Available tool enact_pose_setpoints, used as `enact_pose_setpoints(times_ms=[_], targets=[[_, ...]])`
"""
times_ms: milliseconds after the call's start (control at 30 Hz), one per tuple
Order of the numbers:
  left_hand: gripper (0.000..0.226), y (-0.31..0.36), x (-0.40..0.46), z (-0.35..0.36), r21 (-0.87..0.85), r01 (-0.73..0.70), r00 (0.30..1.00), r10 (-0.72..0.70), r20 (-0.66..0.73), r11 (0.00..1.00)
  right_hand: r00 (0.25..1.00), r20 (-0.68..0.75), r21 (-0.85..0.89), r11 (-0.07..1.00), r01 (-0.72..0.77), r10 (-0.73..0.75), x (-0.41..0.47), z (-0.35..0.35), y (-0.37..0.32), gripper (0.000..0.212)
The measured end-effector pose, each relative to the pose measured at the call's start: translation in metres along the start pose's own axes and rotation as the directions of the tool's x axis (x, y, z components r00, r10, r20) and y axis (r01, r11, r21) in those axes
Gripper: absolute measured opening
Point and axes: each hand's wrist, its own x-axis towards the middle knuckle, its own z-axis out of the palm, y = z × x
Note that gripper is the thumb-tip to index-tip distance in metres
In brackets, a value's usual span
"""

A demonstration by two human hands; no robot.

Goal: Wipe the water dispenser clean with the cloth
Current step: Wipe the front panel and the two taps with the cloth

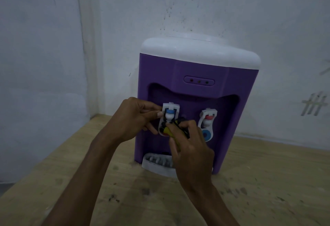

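Altogether, one water dispenser (192, 90), two taps, one cloth (175, 130) and two hands are seen. The water dispenser is stood on a pale wooden worktop (267, 181), close to a white wall (44, 47) and near the corner. Its body is made of matt purple plastic, boxy with rounded edges, and it is capped by a smooth white top (196, 52). A small oval panel (199, 81) with three tiny lights is set in the front, above a recess in which both taps are mounted.

The blue tap (169, 114) is placed on the left of the recess and the red tap (208, 118) on the right, each framed in white plastic. A white drip tray (155, 162) with a ribbed grille is fitted at the foot of the body and is partly hidden by the right wrist.

The left hand (133, 118) is held against the white frame of the blue tap, with its fingers (151, 109) curled and pinched on the frame's left edge. The right hand (189, 145) is closed round the cloth, a bunched piece in yellow and black, whose weave cannot be told through the blur. The cloth is pressed by the right hand against the lower part of the blue tap, just below its spout. Dark smudges are scattered over the grain of the worktop, and dark specks are spattered on the wall above the dispenser.
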Motion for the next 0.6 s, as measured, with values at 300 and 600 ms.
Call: enact_pose_setpoints(times_ms=[300, 600], targets=[[0.018, 0.001, -0.001, 0.0, -0.016, 0.012, 1.0, -0.012, 0.006, 1.0, 1.0, 0.008, 0.08, 0.997, 0.015, -0.015, -0.015, 0.013, 0.001, 0.037], [0.019, 0.002, -0.001, 0.0, -0.001, 0.0, 1.0, 0.0, 0.002, 1.0, 0.999, 0.032, 0.103, 0.995, 0.007, -0.011, -0.003, 0.017, -0.009, 0.024]])
